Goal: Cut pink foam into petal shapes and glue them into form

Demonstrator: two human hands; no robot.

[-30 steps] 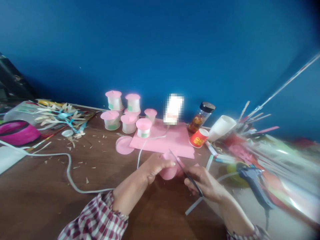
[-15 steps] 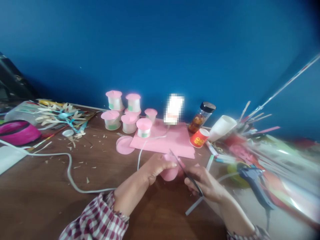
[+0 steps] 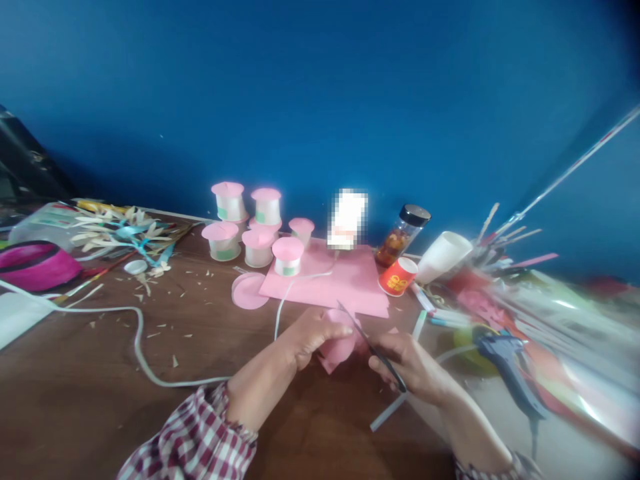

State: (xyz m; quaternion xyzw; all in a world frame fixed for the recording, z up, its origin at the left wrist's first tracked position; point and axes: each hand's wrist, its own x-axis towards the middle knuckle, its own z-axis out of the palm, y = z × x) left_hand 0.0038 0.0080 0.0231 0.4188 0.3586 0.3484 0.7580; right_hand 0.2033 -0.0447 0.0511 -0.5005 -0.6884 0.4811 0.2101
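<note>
Between thumb and fingers, my left hand [image 3: 311,339] pinches a pink paper disc [image 3: 338,341] at its upper left edge. My right hand [image 3: 411,363] is closed around dark scissors [image 3: 376,351], whose blades point up and left against the disc's right side. A crumpled pink offcut hangs partly hidden below and behind the disc. Past the hands lies a stack of pink sheets [image 3: 345,287]. Left of it rests a loose stack of pink round pieces [image 3: 250,291].
Paper cups topped with pink discs [image 3: 229,200] stand at the back. A red cup [image 3: 399,276], a lidded jar [image 3: 404,233] and a glue gun [image 3: 513,370] are on the right. A white cable [image 3: 143,353] crosses the table at left, among paper scraps.
A pink offcut has come into view under the disc as the scissors work along its right side. Both hands stay in nearly the same place.
</note>
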